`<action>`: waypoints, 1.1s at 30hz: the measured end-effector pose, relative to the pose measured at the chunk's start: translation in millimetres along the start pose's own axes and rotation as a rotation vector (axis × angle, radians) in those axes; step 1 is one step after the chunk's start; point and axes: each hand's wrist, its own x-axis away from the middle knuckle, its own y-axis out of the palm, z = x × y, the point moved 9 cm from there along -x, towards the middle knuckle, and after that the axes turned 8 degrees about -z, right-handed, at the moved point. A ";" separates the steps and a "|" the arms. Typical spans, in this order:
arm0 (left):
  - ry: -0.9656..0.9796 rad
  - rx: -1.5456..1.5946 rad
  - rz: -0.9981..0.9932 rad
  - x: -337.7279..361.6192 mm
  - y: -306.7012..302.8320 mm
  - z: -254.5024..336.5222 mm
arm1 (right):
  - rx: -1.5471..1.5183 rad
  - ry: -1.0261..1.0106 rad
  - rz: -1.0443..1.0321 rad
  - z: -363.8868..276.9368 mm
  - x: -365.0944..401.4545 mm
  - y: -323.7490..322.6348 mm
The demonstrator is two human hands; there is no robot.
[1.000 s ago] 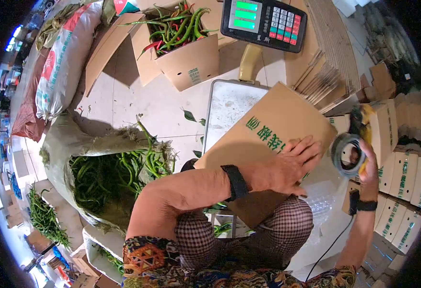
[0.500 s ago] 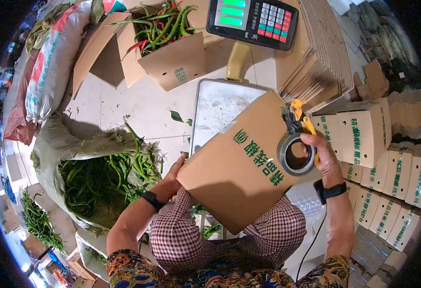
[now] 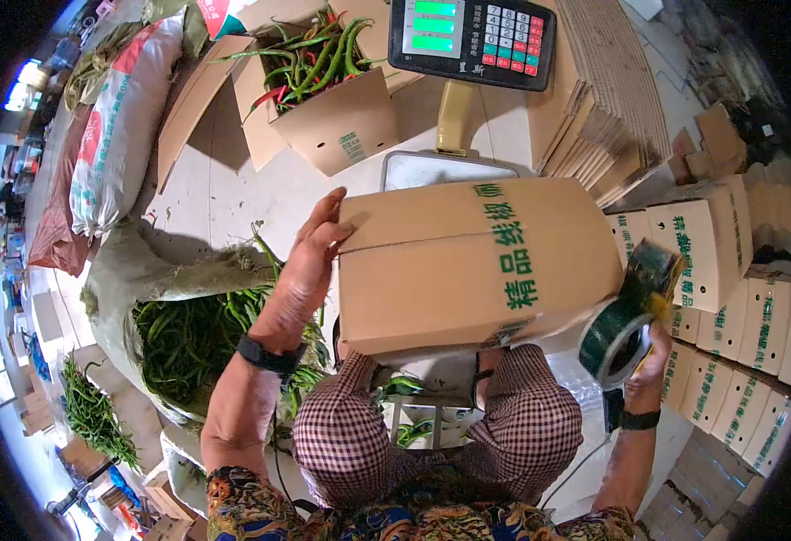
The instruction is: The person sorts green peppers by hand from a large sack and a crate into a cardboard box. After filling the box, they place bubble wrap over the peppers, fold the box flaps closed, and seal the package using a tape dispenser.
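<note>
A closed cardboard box (image 3: 422, 288) with green printed characters lies across my lap, a seam running along its top. My left hand (image 3: 316, 248) grips its left end, fingers over the upper left corner. In my right hand (image 3: 649, 365), at the box's right end, is a tape dispenser (image 3: 601, 338) with a large roll of tape and a yellow part, partly smeared by motion. Behind the box, the pan of a scale (image 3: 449, 169) shows in part. The scale's display (image 3: 472, 41) is lit green.
An open box (image 3: 346, 122) of green and red chili peppers stands at the back. To the left, an open sack (image 3: 111, 288) holds green peppers. Flat cardboard (image 3: 607, 90) is stacked at the back right. Printed boxes (image 3: 729, 352) are piled at the right.
The box has turned from a slant to nearly level. My left hand has moved up along its left end. My right hand has carried the tape dispenser down and right.
</note>
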 end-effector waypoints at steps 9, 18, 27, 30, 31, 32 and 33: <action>0.332 -1.098 0.104 22.7 41.7 26.9 | 0.676 0.421 -0.105 14.6 35.5 16.4; 0.662 -1.721 0.189 40.0 109.8 26.8 | 0.535 0.320 0.046 23.0 7.0 1.6; 0.601 -1.716 0.168 19.4 121.2 29.5 | 0.503 0.331 -0.061 24.2 1.4 22.8; 0.563 -1.533 0.288 28.9 87.4 33.3 | 0.499 0.366 -0.035 31.9 9.2 -6.5; 0.425 -1.224 0.246 29.2 64.1 21.0 | 0.477 0.333 -0.031 31.5 10.9 1.6; 0.289 -0.919 0.216 31.3 43.3 4.1 | 0.454 0.301 -0.035 32.1 10.2 7.1; 0.351 -0.779 0.191 32.1 40.9 3.4 | 0.429 0.241 -0.036 33.2 7.9 7.8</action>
